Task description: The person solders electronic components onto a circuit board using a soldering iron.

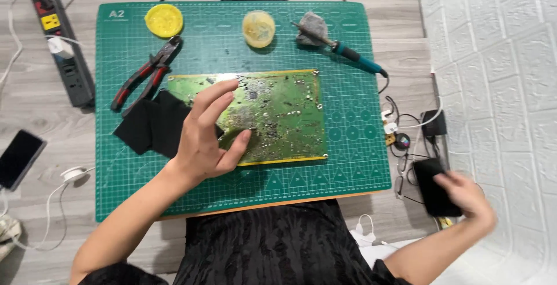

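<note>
A green circuit board (278, 114) lies flat in the middle of a green cutting mat (348, 145). My left hand (208, 137) hovers over the board's left part, fingers spread, thumb near its lower edge, holding nothing. Beside it lies a black cloth (152, 123). My right hand (471, 195) is off the mat at the right, blurred, fingers around a black phone-like slab (432, 183) on the floor.
Red-handled pliers (145, 76), a yellow lid (164, 20) and a small round tub (259, 28) sit on the mat's far part, with a blue-handled soldering iron (348, 53). A power strip (61, 44) and a phone (18, 158) lie left. Cables (406, 128) tangle right.
</note>
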